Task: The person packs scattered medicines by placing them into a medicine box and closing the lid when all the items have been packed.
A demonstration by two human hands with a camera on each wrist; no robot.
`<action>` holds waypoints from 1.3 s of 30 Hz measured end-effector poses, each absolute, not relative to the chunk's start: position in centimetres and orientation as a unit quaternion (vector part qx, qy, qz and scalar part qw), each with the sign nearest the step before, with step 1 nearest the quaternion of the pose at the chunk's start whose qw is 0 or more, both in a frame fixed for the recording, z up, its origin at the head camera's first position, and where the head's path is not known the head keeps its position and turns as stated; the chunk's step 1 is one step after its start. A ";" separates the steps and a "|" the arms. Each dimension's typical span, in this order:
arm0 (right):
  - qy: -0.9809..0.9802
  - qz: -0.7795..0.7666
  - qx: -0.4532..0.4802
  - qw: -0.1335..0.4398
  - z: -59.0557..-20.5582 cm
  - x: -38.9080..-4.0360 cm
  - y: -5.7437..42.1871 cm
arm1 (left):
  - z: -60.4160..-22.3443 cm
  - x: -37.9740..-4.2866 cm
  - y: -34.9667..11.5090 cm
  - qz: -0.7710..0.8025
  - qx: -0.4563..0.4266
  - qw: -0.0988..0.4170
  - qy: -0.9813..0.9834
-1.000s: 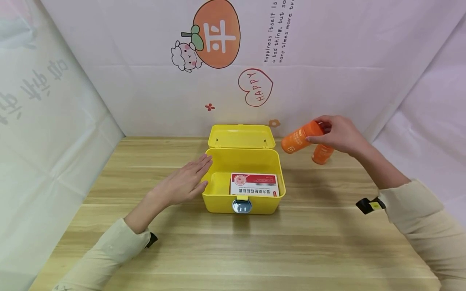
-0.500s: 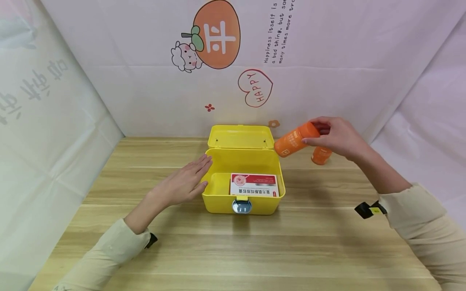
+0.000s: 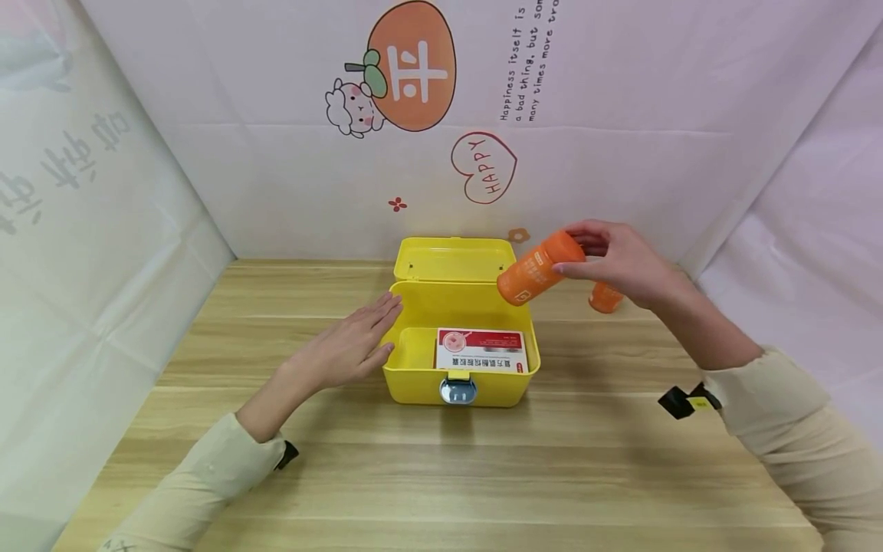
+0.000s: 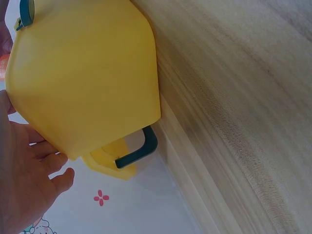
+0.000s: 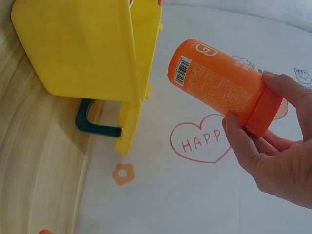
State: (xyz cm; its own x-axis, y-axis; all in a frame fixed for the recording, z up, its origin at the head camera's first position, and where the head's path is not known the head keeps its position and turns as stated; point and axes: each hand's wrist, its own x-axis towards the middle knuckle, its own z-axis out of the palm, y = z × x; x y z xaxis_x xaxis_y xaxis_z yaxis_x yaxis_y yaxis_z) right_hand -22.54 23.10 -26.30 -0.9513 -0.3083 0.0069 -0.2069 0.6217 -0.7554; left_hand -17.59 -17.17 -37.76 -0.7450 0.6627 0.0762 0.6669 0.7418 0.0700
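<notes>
A yellow plastic box [image 3: 414, 387] stands on the table with its lid [image 3: 455, 258] tipped back. Inside, on the right, lies a white and red medicine box [image 3: 480, 350]. My right hand [image 3: 621, 264] grips an orange pill bottle [image 3: 534, 272] by its cap end. The bottle is tilted, its base pointing down and left, and it overlaps the box's back right corner in the head view. In the right wrist view the bottle [image 5: 219, 80] shows a barcode and white print. My left hand [image 3: 352, 345] has its fingers straight, touching the box's left rim.
A second orange bottle [image 3: 605, 297] stands on the wooden table [image 3: 455, 483], right of the box and partly behind my right hand. A dark green handle [image 4: 141, 151] hangs at the box's back. A printed white cloth [image 3: 276, 176] backs the table.
My right hand has carried the orange pill bottle leftward, from beside the yellow box to over its back right corner. My left hand has stayed at the left rim.
</notes>
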 end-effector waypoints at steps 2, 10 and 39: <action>0.899 -0.408 -0.145 0.065 -26.3 -22.6 22.7 | -37.8 -17.6 -17.2 -0.046 -0.357 0.024 -0.933; 0.900 -0.401 -0.152 0.076 -26.2 -22.6 21.4 | -37.8 -17.7 -17.2 -0.049 -0.358 0.023 -0.932; 0.887 -0.397 -0.208 0.109 -26.7 -21.9 17.6 | -37.8 -17.7 -17.2 -0.050 -0.353 0.020 -0.934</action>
